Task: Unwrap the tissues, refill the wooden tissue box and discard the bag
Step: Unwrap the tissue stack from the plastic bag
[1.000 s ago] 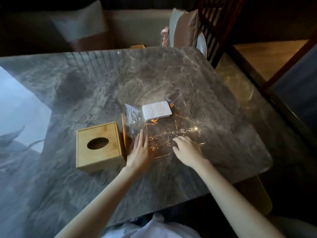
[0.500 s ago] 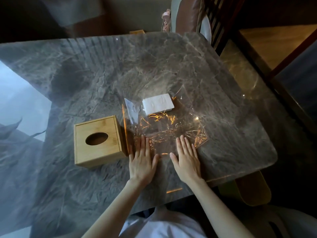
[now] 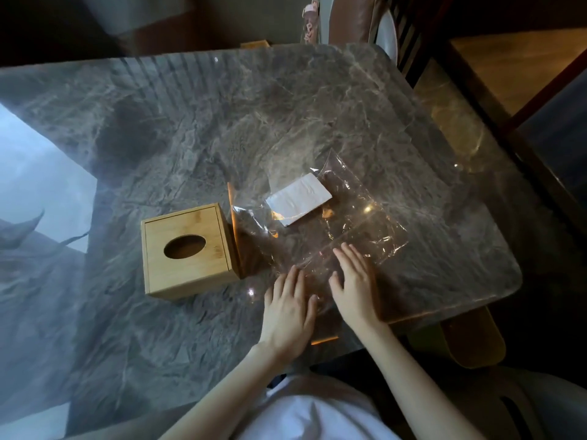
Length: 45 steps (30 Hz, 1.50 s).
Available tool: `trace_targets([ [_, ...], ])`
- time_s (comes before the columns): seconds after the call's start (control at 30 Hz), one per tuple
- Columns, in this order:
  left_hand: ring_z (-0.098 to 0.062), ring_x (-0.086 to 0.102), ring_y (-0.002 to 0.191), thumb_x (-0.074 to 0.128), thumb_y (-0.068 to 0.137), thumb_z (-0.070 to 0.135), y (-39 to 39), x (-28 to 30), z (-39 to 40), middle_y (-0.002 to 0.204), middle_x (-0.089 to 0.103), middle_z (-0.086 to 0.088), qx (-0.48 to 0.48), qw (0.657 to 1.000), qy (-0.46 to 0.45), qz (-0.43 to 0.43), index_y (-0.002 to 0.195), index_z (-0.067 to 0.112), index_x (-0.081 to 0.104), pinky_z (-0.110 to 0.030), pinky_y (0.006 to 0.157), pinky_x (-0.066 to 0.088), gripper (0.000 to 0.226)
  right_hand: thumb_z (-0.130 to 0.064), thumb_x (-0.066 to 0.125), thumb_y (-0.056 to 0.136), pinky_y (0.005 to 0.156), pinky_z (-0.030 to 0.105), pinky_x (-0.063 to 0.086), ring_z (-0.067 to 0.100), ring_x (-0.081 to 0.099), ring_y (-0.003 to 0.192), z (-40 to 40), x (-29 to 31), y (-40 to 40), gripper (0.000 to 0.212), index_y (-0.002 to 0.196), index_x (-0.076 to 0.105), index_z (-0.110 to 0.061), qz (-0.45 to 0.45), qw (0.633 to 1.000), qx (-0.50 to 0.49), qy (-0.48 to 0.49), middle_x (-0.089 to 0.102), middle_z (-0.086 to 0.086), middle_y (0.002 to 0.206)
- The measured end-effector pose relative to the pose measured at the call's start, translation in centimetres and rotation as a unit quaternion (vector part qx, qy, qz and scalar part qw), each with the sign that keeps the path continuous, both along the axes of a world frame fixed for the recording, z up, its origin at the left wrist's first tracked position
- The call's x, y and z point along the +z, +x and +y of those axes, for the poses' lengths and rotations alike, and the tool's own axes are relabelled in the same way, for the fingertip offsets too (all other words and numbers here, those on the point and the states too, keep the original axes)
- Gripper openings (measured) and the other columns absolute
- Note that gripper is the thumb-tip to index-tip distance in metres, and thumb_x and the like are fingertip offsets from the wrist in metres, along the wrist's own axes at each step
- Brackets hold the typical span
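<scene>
A clear plastic bag (image 3: 359, 227) lies flat on the grey marble table (image 3: 222, 128), with a white stack of tissues (image 3: 299, 203) lying at its far end. The wooden tissue box (image 3: 187, 252) with an oval hole on top stands just left of the bag. My left hand (image 3: 287, 309) lies flat with fingers spread on the bag's near edge. My right hand (image 3: 354, 284) rests flat beside it, also on the plastic. Neither hand grips anything.
The table's near right corner (image 3: 508, 287) is rounded, with a wooden stool (image 3: 470, 341) below it. A chair and cushions (image 3: 349, 17) stand beyond the far edge. Bright window glare covers the table's left side (image 3: 41, 185).
Both hands slid back along the bag toward me, flattening from curled fingers to open palms. The view shifted, so the bag and tissues now appear turned slightly.
</scene>
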State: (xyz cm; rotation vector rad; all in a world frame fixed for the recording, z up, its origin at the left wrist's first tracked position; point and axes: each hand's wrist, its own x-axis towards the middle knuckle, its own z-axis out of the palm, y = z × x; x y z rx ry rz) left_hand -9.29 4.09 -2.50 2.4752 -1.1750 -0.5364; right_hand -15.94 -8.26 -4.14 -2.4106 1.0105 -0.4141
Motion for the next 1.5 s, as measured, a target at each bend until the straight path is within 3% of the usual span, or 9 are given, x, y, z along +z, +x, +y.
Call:
trace_targets([
  [0.13, -0.027, 0.031, 0.137, 0.025, 0.090, 0.031, 2.3, -0.3, 0.9, 0.149, 0.034, -0.009, -0.011, 0.998, -0.051, -0.031, 0.138, 0.007, 0.036, -0.046, 0.109, 0.028, 0.055, 0.001, 0.054, 0.076, 0.105, 0.023, 0.025, 0.020, 0.044, 0.119, 3.0, -0.3, 1.3, 0.037, 0.112, 0.062, 0.000, -0.083, 0.995, 0.041, 0.024, 0.063, 0.018, 0.121],
  [0.27, -0.015, 0.001, 0.140, 0.017, 0.092, 0.037, 4.4, -1.7, 2.2, 0.154, 0.010, -0.001, -0.034, 0.997, -0.020, -0.061, 0.144, 0.011, 0.021, -0.032, 0.113, 0.003, 0.059, -0.009, 0.051, 0.081, 0.103, 0.021, 0.028, 0.017, 0.046, 0.112, 5.2, -0.8, 1.9, 0.031, 0.108, 0.064, 0.001, -0.107, 0.992, 0.049, 0.053, 0.066, 0.019, 0.114],
  [0.37, -0.011, -0.005, 0.142, 0.003, 0.088, 0.050, 5.1, -2.7, 3.1, 0.151, -0.001, 0.005, -0.057, 0.997, 0.002, -0.056, 0.145, 0.014, 0.009, -0.025, 0.114, -0.008, 0.068, -0.025, 0.049, 0.082, 0.101, 0.026, 0.033, 0.020, 0.047, 0.116, 6.0, -1.1, 1.8, 0.039, 0.110, 0.063, -0.002, -0.084, 0.993, 0.043, 0.070, 0.065, 0.017, 0.118],
  [0.6, -0.017, 0.011, 0.143, -0.003, 0.090, 0.051, 5.1, -2.9, 3.5, 0.153, 0.018, -0.004, -0.059, 0.996, -0.004, -0.066, 0.144, 0.011, 0.020, -0.028, 0.114, 0.000, 0.071, -0.033, 0.050, 0.079, 0.099, 0.031, 0.040, 0.026, 0.055, 0.118, 6.6, -1.2, 1.6, 0.039, 0.104, 0.068, -0.008, -0.023, 0.999, 0.037, 0.029, 0.064, 0.013, 0.121],
  [0.8, -0.017, 0.015, 0.141, 0.005, 0.093, 0.046, 5.0, -2.6, 3.4, 0.151, 0.027, -0.006, -0.053, 0.996, -0.004, -0.068, 0.142, 0.009, 0.025, -0.026, 0.112, 0.001, 0.065, -0.020, 0.057, 0.081, 0.094, 0.032, 0.046, 0.025, 0.062, 0.109, 6.7, -1.0, 2.0, 0.021, 0.089, 0.073, -0.009, -0.075, 0.997, 0.005, 0.027, 0.070, 0.014, 0.109],
  [1.03, -0.012, 0.002, 0.142, -0.005, 0.088, 0.053, 4.9, -2.9, 3.5, 0.153, 0.007, 0.002, -0.054, 0.995, -0.014, -0.078, 0.145, 0.013, 0.013, -0.025, 0.113, -0.006, 0.072, -0.010, 0.067, 0.077, 0.074, 0.033, 0.055, 0.018, 0.067, 0.079, 5.5, 1.0, 1.4, 0.008, 0.083, 0.072, -0.011, -0.141, 0.970, -0.131, 0.150, 0.074, 0.007, 0.082],
  [1.23, -0.010, -0.002, 0.140, 0.008, 0.090, 0.045, 4.8, -2.7, 3.5, 0.154, 0.011, -0.001, -0.049, 0.996, -0.018, -0.071, 0.145, 0.013, 0.013, -0.025, 0.112, -0.007, 0.064, -0.009, 0.067, 0.075, 0.070, 0.039, 0.053, 0.021, 0.065, 0.074, 4.9, 1.5, -1.6, 0.008, 0.074, 0.065, -0.017, -0.181, 0.933, -0.222, 0.219, 0.069, 0.006, 0.073],
  [1.37, -0.012, 0.005, 0.141, 0.012, 0.089, 0.044, 4.8, -2.6, 3.3, 0.154, 0.021, -0.005, -0.041, 0.996, -0.027, -0.068, 0.144, 0.010, 0.021, -0.026, 0.113, -0.003, 0.065, -0.006, 0.066, 0.074, 0.063, 0.029, 0.047, 0.020, 0.061, 0.070, 5.1, 1.7, -3.9, 0.009, 0.072, 0.064, -0.015, -0.178, 0.921, -0.260, 0.229, 0.067, 0.007, 0.071],
  [1.5, -0.023, 0.016, 0.143, 0.012, 0.083, 0.051, 3.9, -1.5, 1.9, 0.154, 0.023, -0.010, 0.019, 0.999, -0.022, -0.033, 0.142, 0.009, 0.029, -0.038, 0.115, 0.010, 0.074, -0.006, 0.066, 0.074, 0.062, 0.027, 0.047, 0.020, 0.060, 0.069, 5.4, 1.2, -5.5, 0.011, 0.071, 0.064, -0.017, -0.163, 0.918, -0.275, 0.237, 0.067, 0.009, 0.073],
])
